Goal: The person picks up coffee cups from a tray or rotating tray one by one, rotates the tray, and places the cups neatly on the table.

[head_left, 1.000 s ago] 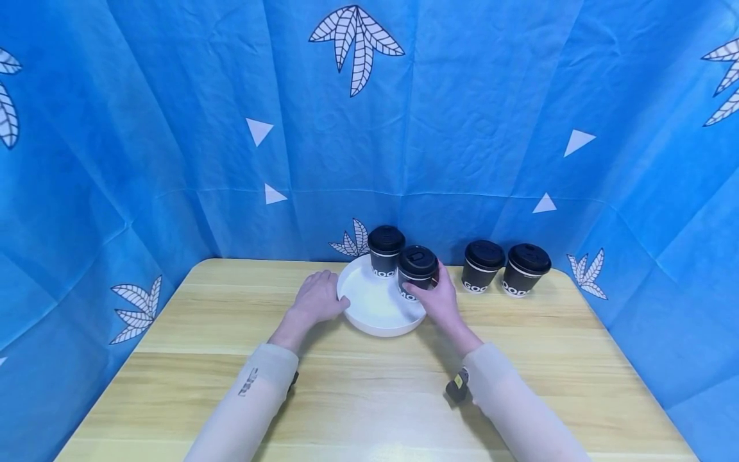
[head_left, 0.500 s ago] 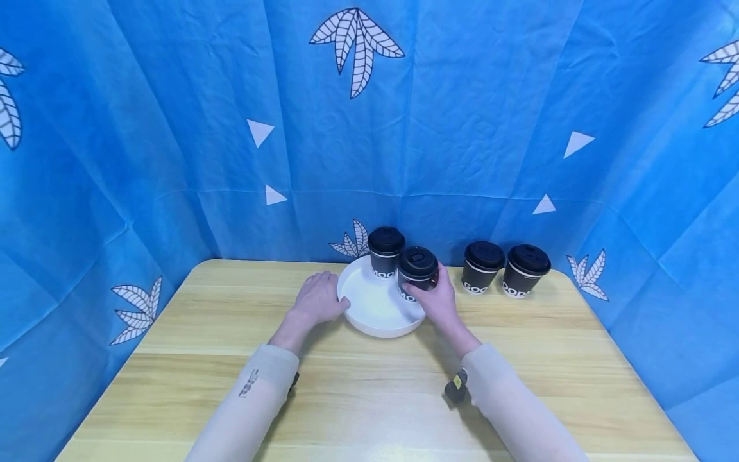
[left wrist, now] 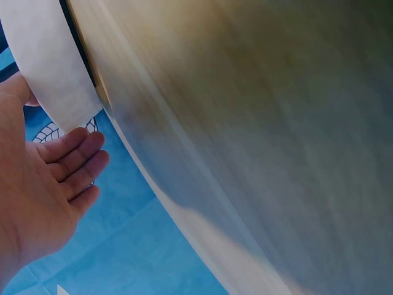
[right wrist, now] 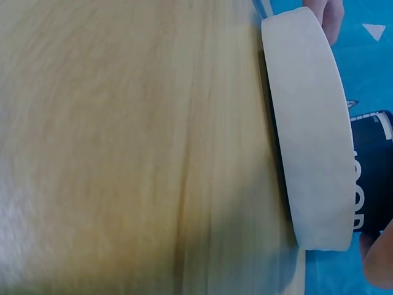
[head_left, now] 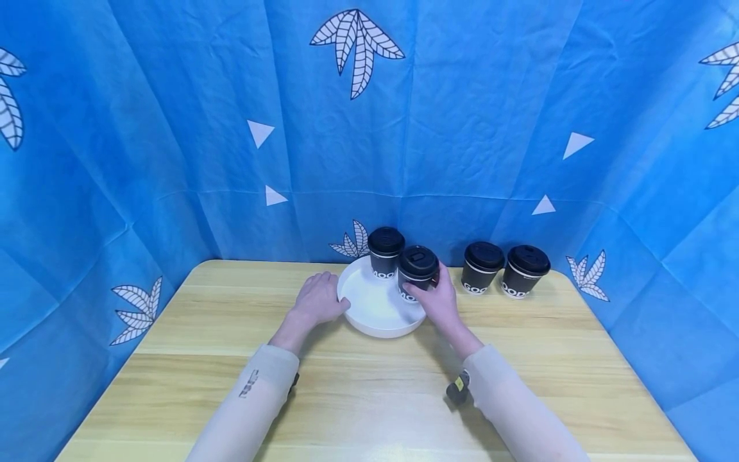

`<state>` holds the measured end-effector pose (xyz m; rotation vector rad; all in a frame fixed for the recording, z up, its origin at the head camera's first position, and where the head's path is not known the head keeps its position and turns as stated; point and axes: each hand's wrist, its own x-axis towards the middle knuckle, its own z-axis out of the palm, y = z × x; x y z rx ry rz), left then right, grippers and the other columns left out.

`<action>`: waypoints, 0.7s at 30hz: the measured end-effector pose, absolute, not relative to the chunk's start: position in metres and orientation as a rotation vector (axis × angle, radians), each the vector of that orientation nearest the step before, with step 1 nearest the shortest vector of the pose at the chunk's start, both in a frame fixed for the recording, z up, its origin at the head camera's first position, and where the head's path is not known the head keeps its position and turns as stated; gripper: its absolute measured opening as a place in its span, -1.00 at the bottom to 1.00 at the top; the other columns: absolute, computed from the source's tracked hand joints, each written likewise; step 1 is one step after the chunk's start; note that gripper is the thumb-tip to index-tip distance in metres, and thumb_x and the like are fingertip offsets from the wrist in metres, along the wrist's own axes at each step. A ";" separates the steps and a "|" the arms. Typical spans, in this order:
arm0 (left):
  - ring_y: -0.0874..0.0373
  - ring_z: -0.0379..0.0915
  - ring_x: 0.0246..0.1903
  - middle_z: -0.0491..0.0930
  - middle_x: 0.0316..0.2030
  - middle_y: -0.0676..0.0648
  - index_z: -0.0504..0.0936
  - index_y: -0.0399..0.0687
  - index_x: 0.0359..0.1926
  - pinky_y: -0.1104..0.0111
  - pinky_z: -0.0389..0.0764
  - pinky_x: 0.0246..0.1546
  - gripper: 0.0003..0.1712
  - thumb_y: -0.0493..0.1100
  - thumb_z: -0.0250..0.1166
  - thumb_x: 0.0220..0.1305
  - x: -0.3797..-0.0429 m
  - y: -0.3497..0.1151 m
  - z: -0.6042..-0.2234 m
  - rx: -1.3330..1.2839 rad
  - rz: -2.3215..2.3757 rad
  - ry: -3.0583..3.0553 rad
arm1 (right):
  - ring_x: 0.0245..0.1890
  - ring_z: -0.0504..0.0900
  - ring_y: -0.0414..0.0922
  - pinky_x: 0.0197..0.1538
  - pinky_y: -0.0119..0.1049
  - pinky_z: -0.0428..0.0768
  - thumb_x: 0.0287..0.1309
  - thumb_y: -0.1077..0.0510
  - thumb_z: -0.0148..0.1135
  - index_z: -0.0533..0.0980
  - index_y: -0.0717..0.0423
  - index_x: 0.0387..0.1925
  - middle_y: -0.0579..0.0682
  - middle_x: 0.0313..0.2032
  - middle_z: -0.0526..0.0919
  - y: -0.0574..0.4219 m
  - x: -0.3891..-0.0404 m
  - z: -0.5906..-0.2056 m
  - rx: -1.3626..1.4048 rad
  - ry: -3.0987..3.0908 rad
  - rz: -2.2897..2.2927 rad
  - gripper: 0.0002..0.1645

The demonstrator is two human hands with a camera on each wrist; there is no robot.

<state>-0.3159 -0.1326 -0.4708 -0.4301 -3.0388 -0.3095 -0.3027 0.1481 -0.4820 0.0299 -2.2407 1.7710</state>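
Observation:
A round white tray lies on the table. My left hand holds its left side, the thumb over the rim. In the left wrist view the fingers are slightly bent and touch the tray's outer wall. My right hand grips a black lidded paper coffee cup on the tray's right part, thumb on the near side; its far fingers are mostly hidden. A second lidded coffee cup stands behind it on the tray. The right wrist view shows lettering on a dark cup above the tray wall.
Two more lidded coffee cups, one nearer the tray and one further right, stand on the wooden table near its back edge. A blue patterned curtain hangs behind and at both sides.

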 end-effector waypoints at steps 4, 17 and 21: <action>-0.16 0.39 0.10 0.52 0.05 -0.24 0.45 -0.41 0.27 0.00 0.34 0.39 -0.24 0.12 0.22 0.29 -0.315 -0.133 -0.471 -0.420 -0.315 -3.049 | 0.34 0.45 0.14 0.48 0.04 0.32 0.02 0.20 0.60 0.20 0.19 0.51 0.19 0.35 0.46 0.149 -0.301 -0.479 0.049 -2.225 1.780 0.09; -0.16 0.39 0.08 0.52 0.03 -0.24 0.45 -0.41 0.28 -0.01 0.36 0.36 -0.24 0.12 0.23 0.28 -0.313 -0.131 -0.469 -0.407 -0.318 -3.055 | 0.31 0.47 0.17 0.45 0.03 0.35 0.02 0.21 0.60 0.20 0.21 0.49 0.20 0.32 0.48 0.151 -0.294 -0.464 0.073 -2.199 1.780 0.08; -0.16 0.39 0.12 0.52 0.07 -0.25 0.45 -0.41 0.29 0.00 0.34 0.39 -0.22 0.12 0.23 0.28 -0.314 -0.131 -0.469 -0.409 -0.315 -3.058 | 0.30 0.47 0.17 0.44 0.02 0.38 0.03 0.22 0.59 0.20 0.23 0.48 0.21 0.32 0.46 0.152 -0.293 -0.460 0.068 -2.181 1.777 0.07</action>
